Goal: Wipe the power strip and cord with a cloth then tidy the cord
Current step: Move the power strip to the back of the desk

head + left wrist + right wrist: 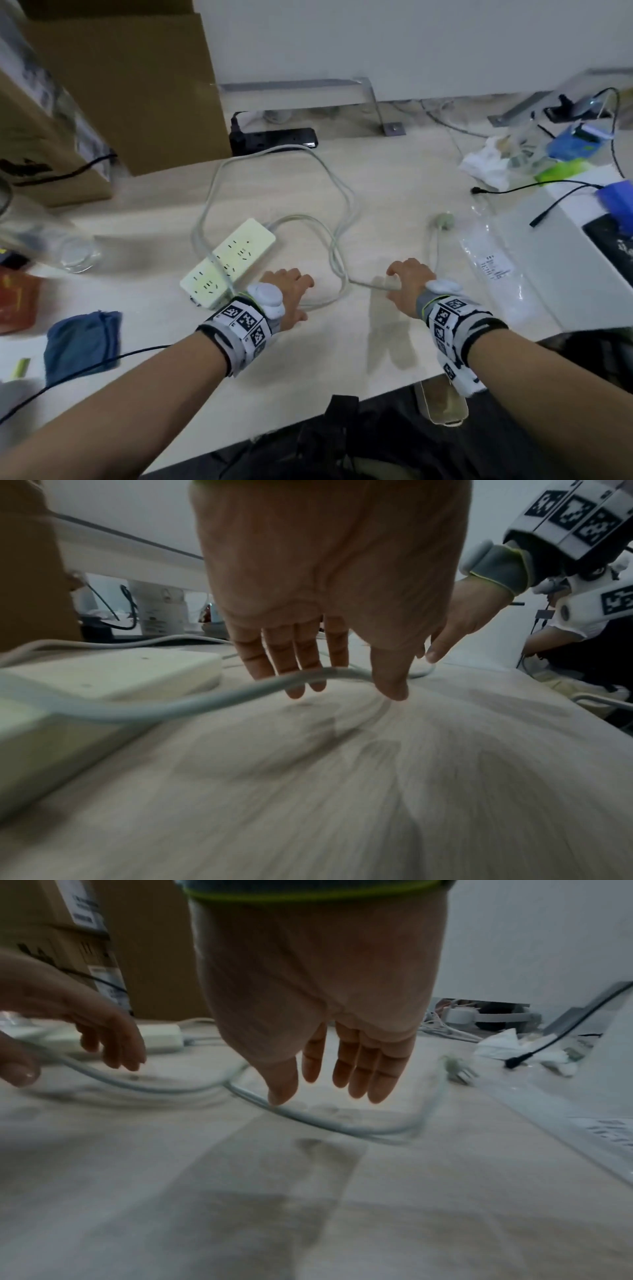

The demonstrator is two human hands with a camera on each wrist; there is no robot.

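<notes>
A white power strip (227, 263) (113, 674) (161, 1039) lies on the pale wooden table (342, 359). Its grey-white cord (342, 205) (205, 704) (325, 1121) sprawls in loose loops and ends in a plug (444, 221) (459, 1069) lying free at the right. My left hand (301, 294) (342, 685) hangs just right of the strip with straight fingers, the cord running loosely between fingers and thumb. My right hand (400, 277) (308, 1091) hovers over the cord's right stretch, fingers straight, thumb tip touching it. A folded blue cloth (82, 342) lies at the front left, untouched.
Cardboard boxes (137, 85) stand at the back left beside a black power strip (274, 138). A glass jar (68, 253) is at the left. A white box (582, 240), a plastic bag (493, 260) and crumpled tissue (486, 164) crowd the right. A black cable (85, 368) crosses the front left.
</notes>
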